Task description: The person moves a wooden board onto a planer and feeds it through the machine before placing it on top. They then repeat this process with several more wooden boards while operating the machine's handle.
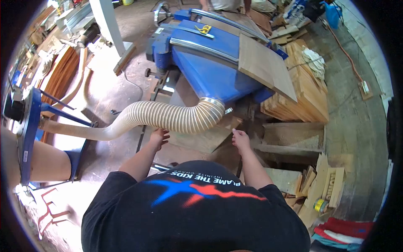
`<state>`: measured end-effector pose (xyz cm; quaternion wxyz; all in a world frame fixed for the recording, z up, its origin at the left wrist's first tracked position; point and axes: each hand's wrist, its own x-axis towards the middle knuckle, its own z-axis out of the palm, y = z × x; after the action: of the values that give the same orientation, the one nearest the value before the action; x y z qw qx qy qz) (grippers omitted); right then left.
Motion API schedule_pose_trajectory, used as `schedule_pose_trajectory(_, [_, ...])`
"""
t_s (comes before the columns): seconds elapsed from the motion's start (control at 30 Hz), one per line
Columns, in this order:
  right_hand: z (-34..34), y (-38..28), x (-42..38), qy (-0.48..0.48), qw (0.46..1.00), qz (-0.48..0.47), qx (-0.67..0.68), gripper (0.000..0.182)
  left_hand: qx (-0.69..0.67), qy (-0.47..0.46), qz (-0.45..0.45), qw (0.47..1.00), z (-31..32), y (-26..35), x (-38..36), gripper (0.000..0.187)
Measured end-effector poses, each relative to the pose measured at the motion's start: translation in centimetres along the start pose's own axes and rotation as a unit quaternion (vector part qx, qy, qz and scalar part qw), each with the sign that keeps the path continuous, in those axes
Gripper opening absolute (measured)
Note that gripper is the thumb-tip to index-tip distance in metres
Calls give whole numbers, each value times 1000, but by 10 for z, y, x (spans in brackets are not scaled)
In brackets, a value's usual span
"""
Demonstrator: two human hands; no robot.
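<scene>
My left hand point(159, 138) hangs with loosely spread fingers just below a ribbed dust hose point(168, 116), holding nothing. To the right, my right hand point(240, 140) is held up with its fingers curled in; nothing shows between them. The hose runs from a blue dust collector point(29, 134) at the left to the hood of a blue machine with chrome rollers point(214, 71), which looks like a planer. A wide wooden board point(268, 67) rests slanted on the machine's right side. On top lies a yellow item point(203, 29), apparently a tape or strap.
Stacked boards point(298, 98) stand right of the machine. Nearer are a wooden box point(294, 136), offcuts point(308, 180) and a yellow-labelled roll point(321, 205). A white post point(107, 25) rises at the upper left. Part of another person point(226, 4) shows behind the machine.
</scene>
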<state>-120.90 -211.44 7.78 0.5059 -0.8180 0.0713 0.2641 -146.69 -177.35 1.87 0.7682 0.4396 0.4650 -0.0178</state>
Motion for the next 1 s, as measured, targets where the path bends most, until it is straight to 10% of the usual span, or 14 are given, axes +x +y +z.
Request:
schedule_pose_trajectory(0.23, [30, -27, 25, -27, 999, 43, 2, 43, -48, 11, 15, 999, 4, 3, 24, 49])
schedule_pose_trajectory(0.4, [37, 3, 59, -9, 993, -116, 2, 49, -101, 1, 15, 995, -5, -9, 42, 43])
schedule_pose_trajectory(0.83, [64, 5, 86, 33, 995, 71, 59, 46, -111, 19, 70, 991, -5, 27, -11, 41])
schedule_pose_trajectory(0.93, [77, 52, 130, 92, 970, -72, -213, 41, -122, -8, 73, 990, -9, 26, -14, 37])
schedule_pose_trajectory(1.0, [77, 3, 68, 128, 983, -7, -134, 54, -112, -17, 73, 991, -18, 17, -13, 34])
